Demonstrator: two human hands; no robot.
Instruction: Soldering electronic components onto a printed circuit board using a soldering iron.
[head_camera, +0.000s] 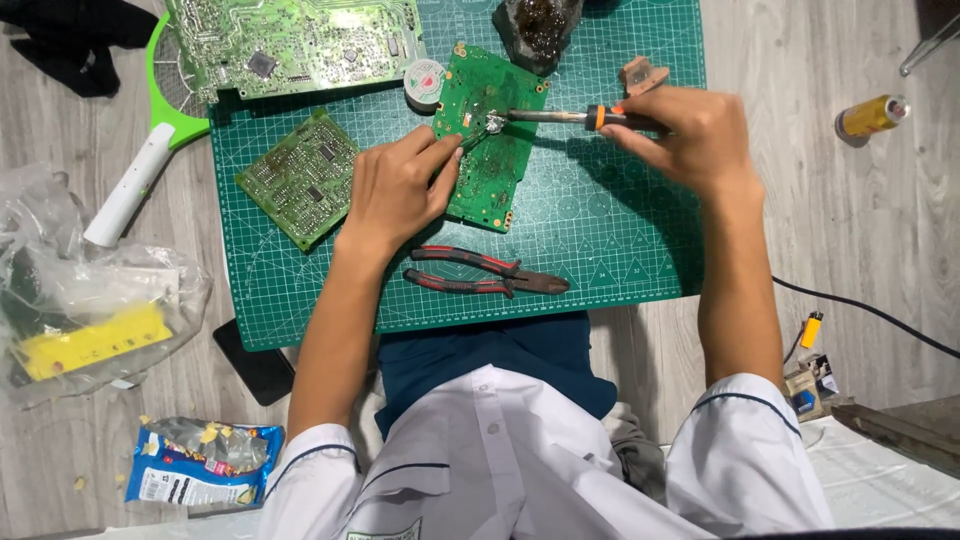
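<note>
- Right hand: closed around the soldering iron at its orange-collared handle.
- Soldering iron: long axis near level across the frame, tip pointing toward the person's left, meeting the small green circuit board.
- Left hand: fingers pinched on a thin metal tool at the same spot.
- Circuit board: flat on the green cutting mat, mid-desk.
- Step, as judged: heating a joint; the next move calls for a steady tip.
- Pliers: idle, just below the board.
</note>
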